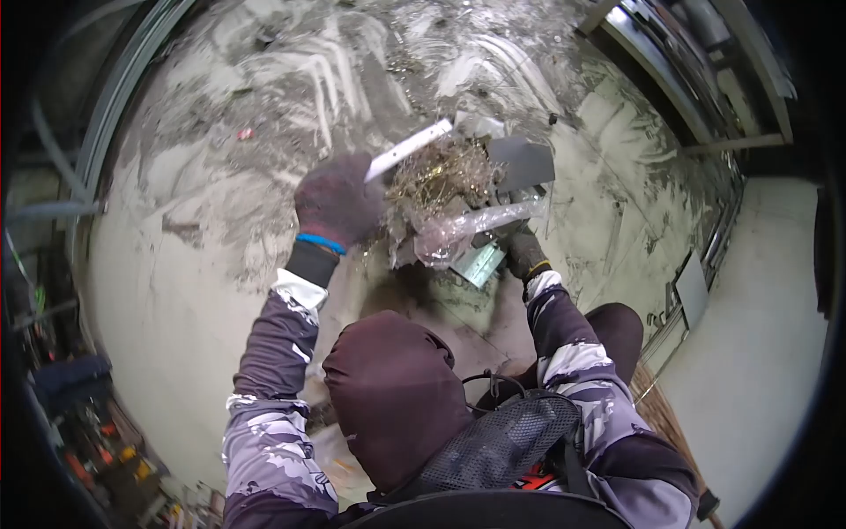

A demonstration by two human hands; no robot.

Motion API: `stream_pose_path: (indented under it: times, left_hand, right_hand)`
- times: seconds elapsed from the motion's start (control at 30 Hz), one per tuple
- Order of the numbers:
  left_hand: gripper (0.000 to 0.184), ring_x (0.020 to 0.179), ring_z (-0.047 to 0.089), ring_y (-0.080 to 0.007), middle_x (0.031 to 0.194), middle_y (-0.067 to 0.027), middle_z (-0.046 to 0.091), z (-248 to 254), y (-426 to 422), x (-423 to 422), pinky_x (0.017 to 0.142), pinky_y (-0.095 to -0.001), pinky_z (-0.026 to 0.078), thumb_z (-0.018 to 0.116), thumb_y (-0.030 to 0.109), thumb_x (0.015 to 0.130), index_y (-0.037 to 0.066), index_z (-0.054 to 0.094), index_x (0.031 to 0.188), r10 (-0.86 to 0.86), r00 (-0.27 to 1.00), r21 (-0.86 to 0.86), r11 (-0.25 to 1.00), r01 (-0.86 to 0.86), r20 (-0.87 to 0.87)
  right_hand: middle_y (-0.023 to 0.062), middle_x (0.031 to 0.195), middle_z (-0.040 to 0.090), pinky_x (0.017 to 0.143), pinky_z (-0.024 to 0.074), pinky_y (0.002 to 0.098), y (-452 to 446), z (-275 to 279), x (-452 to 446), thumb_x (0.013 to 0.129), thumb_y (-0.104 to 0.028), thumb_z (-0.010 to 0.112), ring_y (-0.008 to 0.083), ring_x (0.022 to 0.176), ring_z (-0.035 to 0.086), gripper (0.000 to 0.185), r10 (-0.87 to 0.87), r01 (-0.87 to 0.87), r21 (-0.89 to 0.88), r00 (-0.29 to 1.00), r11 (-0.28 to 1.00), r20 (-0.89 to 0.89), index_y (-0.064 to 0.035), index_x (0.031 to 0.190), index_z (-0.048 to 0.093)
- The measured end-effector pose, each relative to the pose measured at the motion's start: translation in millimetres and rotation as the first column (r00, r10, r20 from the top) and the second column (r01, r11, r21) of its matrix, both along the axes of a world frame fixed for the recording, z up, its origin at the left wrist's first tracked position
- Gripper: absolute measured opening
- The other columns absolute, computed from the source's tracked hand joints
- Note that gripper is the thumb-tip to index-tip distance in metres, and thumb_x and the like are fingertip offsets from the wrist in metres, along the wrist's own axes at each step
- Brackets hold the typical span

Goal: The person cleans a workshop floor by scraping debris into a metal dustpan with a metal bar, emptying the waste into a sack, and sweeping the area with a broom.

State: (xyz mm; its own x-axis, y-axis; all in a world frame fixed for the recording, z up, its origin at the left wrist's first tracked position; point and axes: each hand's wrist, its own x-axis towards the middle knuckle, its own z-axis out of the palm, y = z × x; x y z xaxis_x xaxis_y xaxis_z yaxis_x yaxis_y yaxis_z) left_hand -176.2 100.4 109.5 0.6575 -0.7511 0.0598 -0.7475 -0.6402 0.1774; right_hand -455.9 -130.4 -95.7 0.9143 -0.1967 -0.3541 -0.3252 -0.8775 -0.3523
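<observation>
So the floor (203, 309) here is pale, grey and pretty filthy, with dark grime and curved whitish streaks (330, 75) past the far side of the junk pile (449, 176). Can't tell if that pile actually touches the floor or is held just above it. There's a little red scrap (244, 134) out to its far left, and a flat brownish bit (181, 227) further left, nearer the wearer. A small black chunk (552, 118) sits off the pile's far right side.
</observation>
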Motion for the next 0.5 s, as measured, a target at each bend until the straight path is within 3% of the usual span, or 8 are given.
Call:
stream_pose_path:
  times: [0.03,0.1,0.17,0.2,0.23,0.37,0.43,0.5]
  left_hand:
    - [0.018,0.079,0.063,-0.0341,0.083,-0.0124,0.061,12.6,5.6,-4.3,0.067,-0.0457,0.051,0.058,0.018,0.078,0.013,0.058,0.095,0.037,0.999,0.006,0.999,-0.037,0.010]
    - [0.018,0.080,0.062,-0.0340,0.083,-0.0125,0.061,36.0,22.5,-12.1,0.066,-0.0454,0.051,0.059,0.020,0.077,0.013,0.058,0.094,0.157,0.988,-0.027,0.987,-0.157,-0.008]
    - [0.018,0.080,0.062,-0.0338,0.083,-0.0123,0.060,52.4,41.8,-15.5,0.067,-0.0464,0.051,0.059,0.020,0.078,0.013,0.058,0.094,0.185,0.980,-0.017,0.983,-0.184,0.078]
    - [0.018,0.080,0.063,-0.0336,0.082,-0.0120,0.060,60.1,48.9,-17.1,0.067,-0.0473,0.050,0.060,0.021,0.078,0.013,0.058,0.094,0.155,0.976,-0.014,0.988,-0.155,0.150]
    - [0.018,0.081,0.063,-0.0334,0.084,-0.0122,0.061,69.9,53.8,-21.1,0.068,-0.0476,0.051,0.060,0.023,0.080,0.013,0.058,0.095,0.160,0.964,0.012,0.986,-0.166,0.210]
    - [0.027,0.087,0.065,-0.0334,0.094,-0.0130,0.066,119.9,76.9,-28.3,0.073,-0.0455,0.052,0.058,0.039,0.087,0.014,0.061,0.097,0.328,0.923,-0.069,0.945,-0.320,0.199]
    - [0.037,0.094,0.063,-0.0358,0.096,-0.0165,0.065,160.9,112.0,-43.4,0.077,-0.0446,0.050,0.055,0.042,0.089,0.006,0.061,0.098,0.381,0.901,-0.077,0.925,-0.373,0.206]
    - [0.037,0.077,0.065,-0.0389,0.079,-0.0220,0.065,200.6,160.3,-79.5,0.072,-0.0478,0.050,0.054,0.039,0.085,0.006,0.069,0.084,0.498,0.827,-0.091,0.865,-0.493,0.260]
  right_hand:
    - [0.0113,0.091,0.068,0.076,0.0538,0.0372,-0.3,8.4,2.3,0.070,-0.004,0.065,0.0317,0.086,0.066,0.023,0.089,-0.078,-0.076,0.984,0.994,0.156,-0.0128,0.091,0.066]
    - [0.0100,0.084,0.065,0.069,0.0557,0.0391,-8.6,-37.8,5.8,0.074,0.000,0.060,0.0275,0.078,0.067,0.022,-0.412,0.124,0.646,0.854,0.753,0.316,-0.0091,0.094,0.060]
    - [0.0095,0.084,0.062,0.065,0.0572,0.0419,-1.1,13.1,32.8,0.076,0.002,0.057,0.0257,0.074,0.066,0.025,-0.663,0.491,0.833,0.537,-0.256,-0.521,-0.0070,0.100,0.055]
    - [0.0109,0.085,0.061,0.066,0.0580,0.0451,-18.7,-30.9,31.6,0.076,0.002,0.055,0.0275,0.072,0.065,0.029,-0.589,0.463,0.886,0.711,-0.019,-0.385,-0.0068,0.103,0.054]
    - [0.0092,0.083,0.059,0.065,0.0578,0.0450,-5.9,30.7,46.0,0.076,0.001,0.055,0.0278,0.073,0.065,0.029,-0.592,0.565,0.790,0.561,-0.238,-0.579,-0.0073,0.104,0.053]
    - [0.0064,0.095,0.063,0.075,0.0558,0.0429,-14.6,23.6,66.0,0.092,-0.023,0.053,0.0234,0.085,0.063,0.021,-0.507,0.489,0.863,0.715,-0.130,-0.482,-0.0122,0.110,0.058]
    - [0.0069,0.095,0.063,0.075,0.0546,0.0425,-48.2,-29.9,80.9,0.091,-0.026,0.055,0.0241,0.084,0.061,0.023,-0.357,0.176,0.956,0.930,0.234,-0.084,-0.0121,0.109,0.058]
    - [0.0118,0.094,0.063,0.086,0.0529,0.0457,-8.8,62.6,100.0,0.077,-0.006,0.057,0.0301,0.090,0.061,0.029,-0.356,0.476,0.874,0.804,-0.095,-0.476,-0.0031,0.106,0.058]
